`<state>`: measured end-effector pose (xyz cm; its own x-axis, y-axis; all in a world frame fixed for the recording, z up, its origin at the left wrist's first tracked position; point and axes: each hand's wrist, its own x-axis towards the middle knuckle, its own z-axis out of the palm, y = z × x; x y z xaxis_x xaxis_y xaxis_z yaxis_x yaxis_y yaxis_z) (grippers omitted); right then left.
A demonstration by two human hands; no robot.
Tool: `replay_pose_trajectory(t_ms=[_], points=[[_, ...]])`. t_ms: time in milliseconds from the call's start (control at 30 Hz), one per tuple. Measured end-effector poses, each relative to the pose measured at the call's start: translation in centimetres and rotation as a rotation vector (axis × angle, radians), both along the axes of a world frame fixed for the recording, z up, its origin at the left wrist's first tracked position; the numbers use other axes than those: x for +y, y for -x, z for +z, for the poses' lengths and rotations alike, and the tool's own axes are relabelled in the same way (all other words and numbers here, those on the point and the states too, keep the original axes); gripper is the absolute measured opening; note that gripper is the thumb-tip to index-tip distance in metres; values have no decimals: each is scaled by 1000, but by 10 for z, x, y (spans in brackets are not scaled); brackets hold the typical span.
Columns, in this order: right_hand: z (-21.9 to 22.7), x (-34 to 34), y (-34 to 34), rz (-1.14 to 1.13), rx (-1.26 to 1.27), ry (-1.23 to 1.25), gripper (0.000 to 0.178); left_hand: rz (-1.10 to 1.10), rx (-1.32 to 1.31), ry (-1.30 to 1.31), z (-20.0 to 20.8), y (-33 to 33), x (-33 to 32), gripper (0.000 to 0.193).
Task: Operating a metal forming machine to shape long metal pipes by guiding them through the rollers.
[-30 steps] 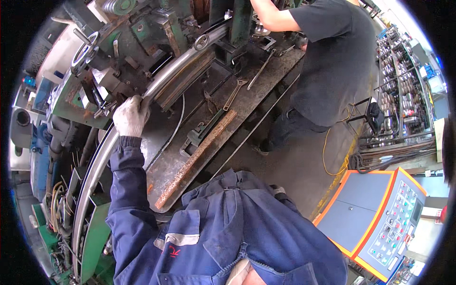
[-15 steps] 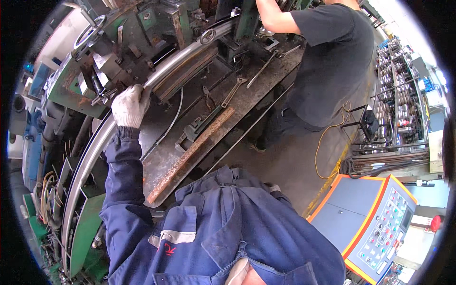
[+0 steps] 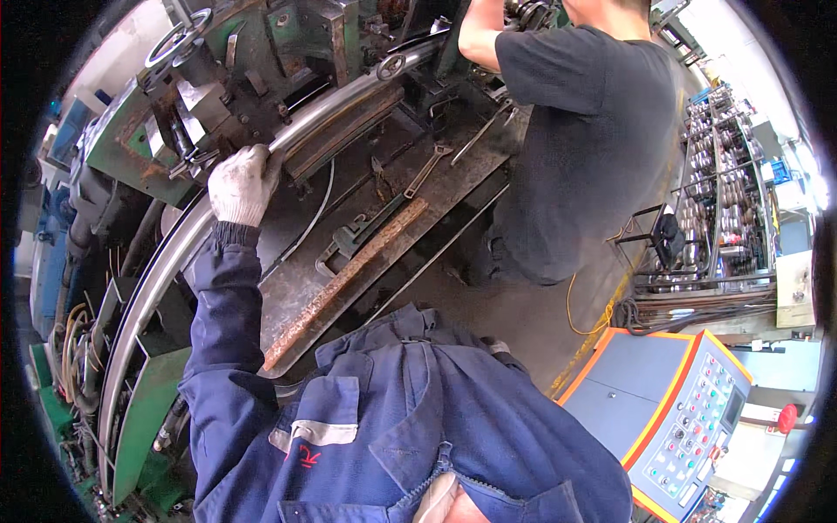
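My left hand (image 3: 241, 185), in a whitish knit work glove, is closed over a long curved metal profile (image 3: 327, 106). The shiny profile arcs from the machine at the top, under my hand, and down the left side. Just left of my fingers are a small bar handle and clamp parts (image 3: 193, 161) of the green machine. Below the profile, a steel bench (image 3: 292, 305) carries a pipe wrench (image 3: 344, 244), an adjustable wrench (image 3: 427, 172), pliers (image 3: 380, 179) and a rusty bar (image 3: 344, 283). My right hand does not show.
A person in a black T-shirt (image 3: 593, 131) leans toward the machine, arms raised. An orange-edged control cabinet (image 3: 628, 375) with buttons stands at lower right. Racks of metal rollers (image 3: 711, 174), a dark stool (image 3: 654, 235) and a yellow cable (image 3: 573, 305) lie beyond.
My left hand keeps its hold on the curved profile. The person in black has shifted left in view and leans further over the bench's far end. My view has turned slightly.
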<state>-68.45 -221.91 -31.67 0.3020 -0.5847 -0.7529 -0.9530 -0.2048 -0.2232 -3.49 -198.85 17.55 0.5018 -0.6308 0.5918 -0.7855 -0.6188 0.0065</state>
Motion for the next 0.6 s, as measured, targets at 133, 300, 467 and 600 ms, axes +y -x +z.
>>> replay_pose_trajectory(t_ms=[133,300,467,600], points=[[32,11,-30,111,-103,-12,37,39,-16,-51,-1,-1,9,26],[81,23,-51,69,-191,-63,39,57,26,-54,-3,-3,11,27],[101,26,-49,45,-79,-59,42,33,31,-42,-2,-3,7,29],[107,31,-50,40,-51,-38,44,34,28,-48,-4,-5,12,28]])
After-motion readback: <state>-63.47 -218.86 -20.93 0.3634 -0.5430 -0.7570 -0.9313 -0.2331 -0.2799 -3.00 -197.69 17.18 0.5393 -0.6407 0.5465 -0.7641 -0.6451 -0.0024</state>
